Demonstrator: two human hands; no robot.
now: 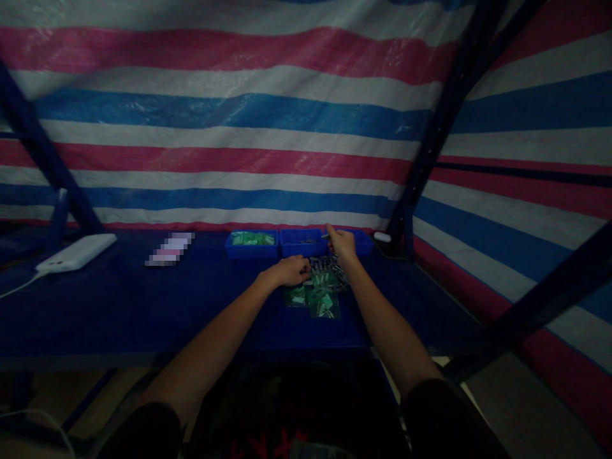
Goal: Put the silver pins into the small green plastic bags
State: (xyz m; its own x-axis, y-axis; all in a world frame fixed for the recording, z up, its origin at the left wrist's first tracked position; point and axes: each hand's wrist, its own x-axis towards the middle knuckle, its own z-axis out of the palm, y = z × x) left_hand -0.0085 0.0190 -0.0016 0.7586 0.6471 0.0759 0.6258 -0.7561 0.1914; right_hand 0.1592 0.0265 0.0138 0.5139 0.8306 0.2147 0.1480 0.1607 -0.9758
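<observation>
My left hand (291,271) rests low at the left side of a pile of small metal parts (329,263), its fingers curled down; whatever they pinch is too small to name. Raised over the front of the middle and right bins, my right hand (342,243) is closed in a pinch. A small, thin, pale piece (326,236) shows at its fingertips. Below the pile lie clear green-tinted bags, one bag (325,306) with small parts inside and another bag (296,296) to its left.
Three blue bins stand in a row: a left bin (252,254) with green bags, a middle bin (299,250) and a right bin (363,245). On the blue table (205,319) lie a white power bank (79,251) with a cable and a blurred-out flat object (171,248). Striped sheeting hangs behind.
</observation>
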